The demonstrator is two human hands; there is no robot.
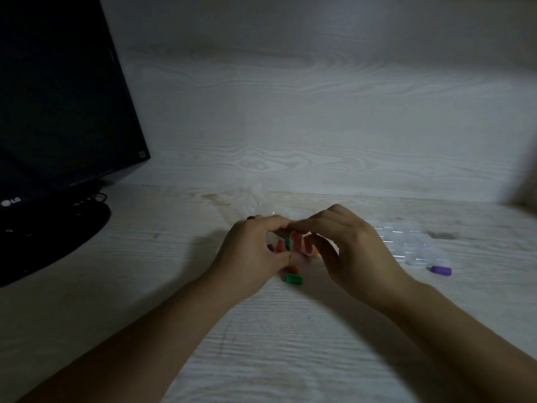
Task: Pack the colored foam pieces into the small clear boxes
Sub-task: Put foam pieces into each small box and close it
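While the light is dim, the largest item is a white wood-grain desk (290,344), backed by a matching wall panel. At far left stands a dark LG monitor (58,97) on its stand, with cables beneath. Both forearms reach in to mid-desk. The left hand (252,251) and right hand (345,242) meet, fingers curled around a small clear box (299,242) held between them; pink and green foam shows inside it. Right of the hands lies a cluster of clear boxes (412,245), outlines blurred. Just below the hands lie a green foam piece (294,278) and an orange foam piece (292,269), touching. A purple foam piece (441,270) lies by the cluster's near edge
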